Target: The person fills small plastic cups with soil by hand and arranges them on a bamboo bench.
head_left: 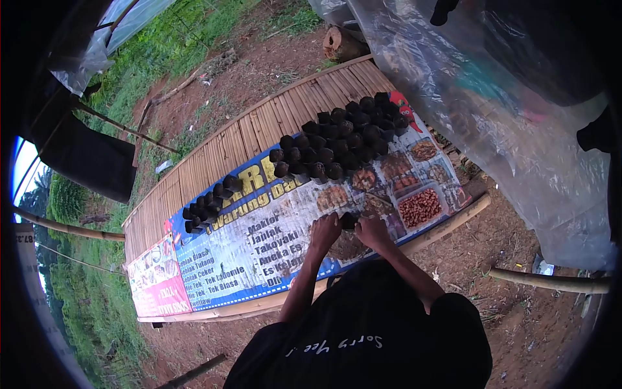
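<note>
My left hand (326,232) and my right hand (372,231) are at the near edge of a banner-covered bamboo table. Between them is a small black bag (349,221), with the fingers of both hands closed on its sides. Close to my hands lies a dark brown heap (348,247), partly hidden by my arms. Right of my right hand a clear container (420,207) holds reddish-brown beans or seeds. Beyond my hands stands a large cluster of filled black bags (334,149). A smaller group of black bags (206,209) stands farther left.
The printed banner (227,272) covers much of the table, with bare bamboo slats (214,149) along the far side. Plastic sheeting (479,123) hangs at the right. A bamboo pole (551,281) sticks in at the lower right. A log (343,44) lies beyond the table.
</note>
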Motion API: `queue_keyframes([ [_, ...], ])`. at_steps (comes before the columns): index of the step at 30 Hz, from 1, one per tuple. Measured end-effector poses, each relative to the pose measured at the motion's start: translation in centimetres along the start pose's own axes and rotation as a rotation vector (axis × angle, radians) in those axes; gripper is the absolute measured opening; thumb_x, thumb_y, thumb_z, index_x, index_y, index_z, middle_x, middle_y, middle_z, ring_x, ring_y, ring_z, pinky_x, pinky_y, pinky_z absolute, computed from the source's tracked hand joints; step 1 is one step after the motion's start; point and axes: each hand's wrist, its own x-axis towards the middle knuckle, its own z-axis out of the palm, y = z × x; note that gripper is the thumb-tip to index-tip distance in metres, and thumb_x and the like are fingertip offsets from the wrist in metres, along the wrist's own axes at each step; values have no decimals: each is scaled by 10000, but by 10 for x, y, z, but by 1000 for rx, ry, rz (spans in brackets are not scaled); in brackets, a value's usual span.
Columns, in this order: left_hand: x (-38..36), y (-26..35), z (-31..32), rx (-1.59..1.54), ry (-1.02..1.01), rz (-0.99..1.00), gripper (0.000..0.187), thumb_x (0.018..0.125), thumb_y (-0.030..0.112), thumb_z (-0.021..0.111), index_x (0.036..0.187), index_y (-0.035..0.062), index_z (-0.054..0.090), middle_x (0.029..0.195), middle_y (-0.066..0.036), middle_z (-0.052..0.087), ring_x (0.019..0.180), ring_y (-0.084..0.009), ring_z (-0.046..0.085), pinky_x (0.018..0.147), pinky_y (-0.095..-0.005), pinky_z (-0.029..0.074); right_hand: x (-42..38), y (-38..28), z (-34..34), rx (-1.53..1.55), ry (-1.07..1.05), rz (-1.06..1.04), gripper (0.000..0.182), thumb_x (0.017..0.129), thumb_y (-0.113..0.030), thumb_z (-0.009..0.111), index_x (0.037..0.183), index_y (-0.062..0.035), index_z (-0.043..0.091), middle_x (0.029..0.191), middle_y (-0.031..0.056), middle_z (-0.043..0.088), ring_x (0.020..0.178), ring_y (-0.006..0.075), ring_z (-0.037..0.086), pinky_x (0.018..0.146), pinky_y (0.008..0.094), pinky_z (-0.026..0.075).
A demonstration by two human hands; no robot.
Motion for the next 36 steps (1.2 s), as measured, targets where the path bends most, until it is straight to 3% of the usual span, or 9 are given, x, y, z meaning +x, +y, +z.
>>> queue_keyframes([
  [7,-20,12,-6,-110,39,12,156,794,163,601,795,11,634,759,-224,637,730,-389,640,645,-466,501,2,-5,-25,-22,92,-94,218,810,-262,580,786,-53,636,691,151,635,781,348,609,719,480,458],
  [12,-38,18,3,-236,144,-43,126,782,117,608,783,-10,613,756,-224,628,714,-387,635,621,-448,490,-3,4,-8,-48,125,-99,196,800,-244,600,773,-53,634,679,159,634,814,372,583,734,500,443],
  [17,-48,15,16,-253,186,-137,168,795,150,614,777,-17,607,732,-217,618,682,-378,628,601,-442,473,-4,3,-1,-20,59,-138,193,807,-242,593,779,-54,630,693,163,633,829,365,576,709,499,438],
  [26,-58,19,22,-297,243,-237,185,786,184,619,757,1,615,698,-213,628,650,-391,629,590,-456,491,9,4,10,-96,180,-203,194,798,-235,611,770,-43,627,682,159,628,840,361,560,766,484,415],
  [30,-61,24,27,-287,258,-286,204,787,205,624,754,3,620,682,-210,625,644,-383,634,590,-449,492,8,-5,6,-42,105,-204,206,801,-240,616,768,-37,625,689,165,633,847,376,561,780,487,418],
  [34,-61,30,15,-293,225,-288,204,772,202,632,727,3,612,665,-207,619,627,-380,628,573,-444,486,6,-1,7,-69,182,-268,280,831,-306,605,776,-34,640,700,186,642,848,391,583,802,500,434],
  [36,-63,30,5,-243,286,-188,231,773,191,623,653,0,573,627,-201,595,569,-374,601,535,-451,467,-1,-2,3,-73,232,-229,314,832,-340,605,777,-34,647,700,199,641,819,396,597,792,504,447],
])
